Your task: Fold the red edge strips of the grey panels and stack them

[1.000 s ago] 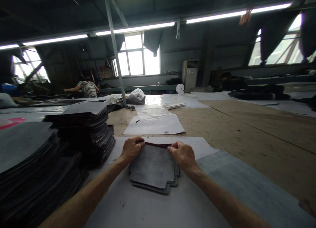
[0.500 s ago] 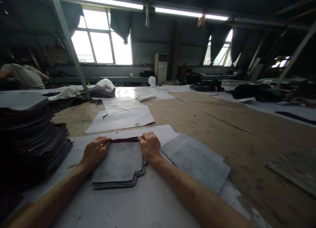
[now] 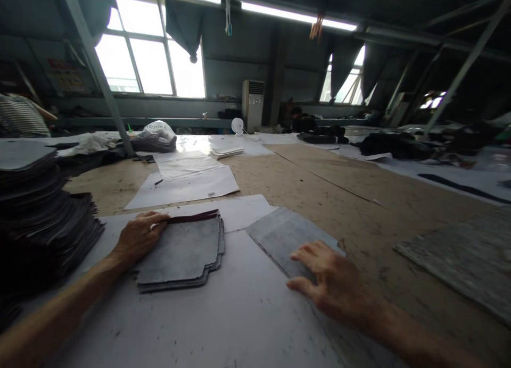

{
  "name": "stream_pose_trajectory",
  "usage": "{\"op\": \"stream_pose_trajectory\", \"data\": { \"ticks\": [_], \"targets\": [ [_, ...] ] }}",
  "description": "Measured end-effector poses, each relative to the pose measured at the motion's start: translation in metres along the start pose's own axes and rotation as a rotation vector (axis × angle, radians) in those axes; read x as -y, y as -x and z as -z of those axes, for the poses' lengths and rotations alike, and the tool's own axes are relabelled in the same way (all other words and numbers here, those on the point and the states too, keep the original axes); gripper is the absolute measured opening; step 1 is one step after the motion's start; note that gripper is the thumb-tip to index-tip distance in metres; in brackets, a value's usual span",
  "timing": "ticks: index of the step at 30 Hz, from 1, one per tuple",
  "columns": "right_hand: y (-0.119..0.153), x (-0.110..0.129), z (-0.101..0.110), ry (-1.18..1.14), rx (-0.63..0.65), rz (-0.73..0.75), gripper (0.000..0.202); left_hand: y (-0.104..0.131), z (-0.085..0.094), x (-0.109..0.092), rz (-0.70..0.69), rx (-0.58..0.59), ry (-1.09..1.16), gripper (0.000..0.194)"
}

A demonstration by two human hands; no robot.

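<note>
A small pile of grey fabric pieces (image 3: 179, 251) with notched corners lies on white paper in front of me. Along the top piece's far edge runs a folded dark maroon strip (image 3: 195, 217). My left hand (image 3: 141, 235) is closed at the pile's far left corner, its fingers and thumb pressed on the end of that fold. To the right, my right hand (image 3: 325, 277) is open, fingers apart and holding nothing. It hovers above the near right part of a second set of grey pieces (image 3: 279, 227), partly covering them.
A tall stack of dark fabric pieces (image 3: 43, 219) rises at the left. White sheets (image 3: 191, 182) lie farther back on the brown tabletop (image 3: 295, 182). A rough grey mat (image 3: 467, 256) lies at the right. A person in a striped shirt (image 3: 24, 115) is at the far left.
My right hand has let go of the fold's right end and moved right, over the other grey pieces, opening. My left hand stays at the pile's left corner. The view has shifted slightly.
</note>
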State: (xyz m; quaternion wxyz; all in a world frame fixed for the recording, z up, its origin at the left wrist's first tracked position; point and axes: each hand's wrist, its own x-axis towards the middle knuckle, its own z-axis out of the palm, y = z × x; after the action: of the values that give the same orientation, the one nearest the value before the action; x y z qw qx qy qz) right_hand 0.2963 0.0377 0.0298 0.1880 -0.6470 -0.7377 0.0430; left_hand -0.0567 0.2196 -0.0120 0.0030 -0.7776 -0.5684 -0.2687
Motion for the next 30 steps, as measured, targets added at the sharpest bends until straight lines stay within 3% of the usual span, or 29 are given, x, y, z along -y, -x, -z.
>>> {"op": "stream_pose_trajectory", "data": {
  "ticks": [2,5,9,13,15,19,23,30],
  "targets": [
    [0.014,-0.01,0.0,0.083,-0.002,0.087,0.019,-0.002,0.004,-0.003,0.001,-0.018,-0.029,0.031],
    [0.021,-0.021,-0.007,0.155,-0.05,0.267,0.011,-0.002,0.014,-0.018,0.02,-0.141,-0.085,0.043],
    [0.016,-0.033,-0.012,0.145,-0.054,0.386,0.022,0.021,0.025,-0.063,-0.073,-0.228,-0.091,0.044],
    [0.008,-0.045,-0.005,0.109,-0.045,0.399,0.022,0.065,0.017,-0.13,-0.409,-0.062,0.162,0.023],
    [0.006,-0.048,-0.003,0.104,-0.041,0.375,0.022,0.082,0.008,-0.163,-0.54,0.049,0.269,0.023],
    [0.004,-0.04,-0.003,0.121,-0.041,0.285,0.019,0.091,-0.011,-0.211,-0.676,0.183,0.369,0.031],
    [-0.003,-0.028,-0.009,0.127,-0.036,0.196,0.015,0.081,-0.025,-0.23,-0.667,0.192,0.346,0.025],
    [-0.018,-0.035,-0.012,-0.09,-0.079,0.027,0.021,0.074,-0.035,-0.238,-0.393,0.143,0.081,0.017]
  ]
}}
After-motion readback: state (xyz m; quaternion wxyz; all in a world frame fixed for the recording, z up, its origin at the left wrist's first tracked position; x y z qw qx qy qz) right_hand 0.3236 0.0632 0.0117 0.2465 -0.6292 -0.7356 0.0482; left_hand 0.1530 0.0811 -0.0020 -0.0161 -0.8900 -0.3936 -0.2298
